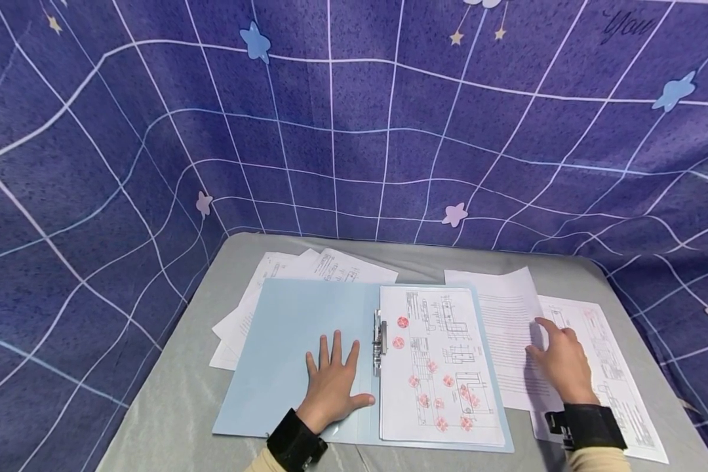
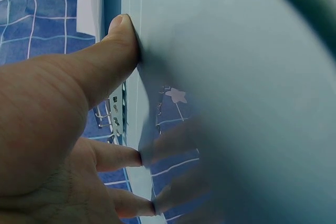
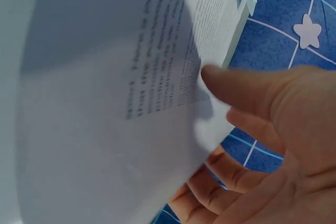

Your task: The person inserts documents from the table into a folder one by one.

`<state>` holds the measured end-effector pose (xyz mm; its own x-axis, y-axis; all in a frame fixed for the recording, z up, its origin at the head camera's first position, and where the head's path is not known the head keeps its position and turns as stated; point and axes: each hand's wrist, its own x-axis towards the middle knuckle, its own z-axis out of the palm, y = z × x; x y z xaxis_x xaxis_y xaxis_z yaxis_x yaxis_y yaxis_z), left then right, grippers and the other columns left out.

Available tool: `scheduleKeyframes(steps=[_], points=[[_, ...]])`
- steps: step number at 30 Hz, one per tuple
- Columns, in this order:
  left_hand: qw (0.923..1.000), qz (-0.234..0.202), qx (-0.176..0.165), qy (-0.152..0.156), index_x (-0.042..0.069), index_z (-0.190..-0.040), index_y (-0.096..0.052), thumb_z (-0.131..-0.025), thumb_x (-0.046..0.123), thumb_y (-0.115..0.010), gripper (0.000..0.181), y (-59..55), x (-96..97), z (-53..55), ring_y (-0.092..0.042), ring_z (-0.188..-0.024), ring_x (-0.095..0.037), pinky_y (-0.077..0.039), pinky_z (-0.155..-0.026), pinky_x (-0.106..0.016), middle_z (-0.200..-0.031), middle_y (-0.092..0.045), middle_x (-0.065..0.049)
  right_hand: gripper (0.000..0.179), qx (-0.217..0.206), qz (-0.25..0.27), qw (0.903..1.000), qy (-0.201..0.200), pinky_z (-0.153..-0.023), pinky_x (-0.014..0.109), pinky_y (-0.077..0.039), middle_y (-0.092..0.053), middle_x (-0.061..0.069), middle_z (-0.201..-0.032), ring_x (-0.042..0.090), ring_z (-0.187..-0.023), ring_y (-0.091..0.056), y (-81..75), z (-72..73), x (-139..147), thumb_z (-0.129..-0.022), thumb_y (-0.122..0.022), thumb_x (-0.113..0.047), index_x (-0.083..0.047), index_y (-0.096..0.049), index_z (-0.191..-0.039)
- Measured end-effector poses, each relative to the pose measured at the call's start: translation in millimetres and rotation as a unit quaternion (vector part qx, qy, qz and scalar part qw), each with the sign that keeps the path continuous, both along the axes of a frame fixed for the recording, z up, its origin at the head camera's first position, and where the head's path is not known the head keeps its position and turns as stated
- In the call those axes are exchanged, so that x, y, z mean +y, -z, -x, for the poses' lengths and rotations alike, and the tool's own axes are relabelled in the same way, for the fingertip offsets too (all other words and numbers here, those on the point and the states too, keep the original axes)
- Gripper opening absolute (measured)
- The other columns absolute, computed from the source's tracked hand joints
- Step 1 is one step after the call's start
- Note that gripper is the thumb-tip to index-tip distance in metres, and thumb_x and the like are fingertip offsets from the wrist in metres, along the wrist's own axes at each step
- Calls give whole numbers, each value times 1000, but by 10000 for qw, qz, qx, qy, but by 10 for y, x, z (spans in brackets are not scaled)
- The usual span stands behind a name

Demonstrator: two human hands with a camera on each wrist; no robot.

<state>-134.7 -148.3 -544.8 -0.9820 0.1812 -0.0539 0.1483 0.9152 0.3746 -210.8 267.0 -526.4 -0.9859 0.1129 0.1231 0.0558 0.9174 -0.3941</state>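
- Midway between the left and right edges of the grey tabletop [image 1: 165, 400], a light blue folder [image 1: 307, 321] lies open and flat, its spine running roughly from the far edge toward the near side.
- Along that spine sits a metal clip [image 1: 380, 341], just beside the paper's left edge; whether it clamps the paper cannot be told.
- Inside the folder, on the right cover, lies a stamped sheet [image 1: 457, 367] with line drawings, small tables and scattered round red marks; the part of the left cover around the hand is bare blue.
- On the left cover, toward its near edge, rests the left hand [image 1: 330, 388], palm down, fingers spread wide, thumb pointing at the spine.
- Toward the tabletop's right edge, the right hand [image 1: 564, 367] is at the right edge of a text sheet [image 1: 504, 328]. Its thumb and forefinger stand apart with a clear gap; whether the other fingers touch the paper cannot be told.
- That text sheet reaches under the folder's right edge and overlaps a drawing sheet [image 1: 608, 351], which lies nearer the tabletop's right edge.
- By the tabletop's far left corner, loose sheets [image 1: 283, 263] are fanned out, partly beneath the folder's far left corner.
- Each wrist wears a black band [image 1: 596, 429].
- Beyond the far edge hangs a blue-purple cloth [image 1: 354, 147] with pale grid lines and stars.
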Motion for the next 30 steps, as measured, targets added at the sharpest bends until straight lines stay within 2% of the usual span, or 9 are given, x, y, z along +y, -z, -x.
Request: scheduleKeyframes(steps=[6, 10, 13, 16, 26, 30], points=[[10000, -47, 19, 28, 5, -149, -39, -71, 57, -80, 102, -8, -9, -11, -6, -141, -57, -9, -100, -79, -156, -15, -32, 61, -107, 256, 9980, 564, -60, 60, -44, -61, 35, -108, 59, -91, -57, -53, 26, 46, -82, -69, -9, 0, -46, -138], [10000, -59, 23, 19, 5, -149, -39, -71, 56, -80, 102, -14, -7, -12, -6, -141, -57, -9, -100, -79, -156, -15, -32, 44, -57, 389, 9957, 842, -60, 58, -43, -67, 29, -95, 56, -86, -59, -62, 27, 62, -83, -65, -12, 4, -58, -123], [10000, -29, 19, 25, 6, -150, -39, -72, 57, -79, 102, -12, -5, -11, -5, -141, -57, -9, -101, -79, -157, -14, -31, 29, 84, 403, 9955, 857, -58, 54, -41, -68, 25, -87, 53, -80, -60, -55, 22, 72, -82, -64, -12, 5, -66, -106], [10000, 14, 23, 38, 7, -150, -38, -72, 59, -78, 102, -7, -6, -12, -5, -142, -56, -8, -101, -79, -157, -14, -30, 22, 215, 385, 9954, 847, -57, 53, -40, -68, 24, -84, 52, -77, -60, -41, 16, 73, -81, -65, -11, 4, -69, -97], [9999, 95, 10, 95, 8, -152, -36, -75, 60, -74, 101, 14, -9, -28, -4, -143, -55, -8, -105, -75, -158, -13, -29, 19, 292, 419, 9946, 908, -55, 51, -41, -67, 22, -79, 45, -70, -61, -17, 22, 73, -82, -65, -11, 4, -70, -92], [9999, 126, -3, 88, 9, -152, -35, -74, 62, -74, 101, 13, -7, -31, -4, -143, -55, -8, -105, -75, -158, -13, -29, 16, 469, 503, 9925, 1009, -55, 50, -40, -68, 19, -78, 46, -72, -60, -54, 0, 94, -84, -64, -13, 0, -71, -90]])
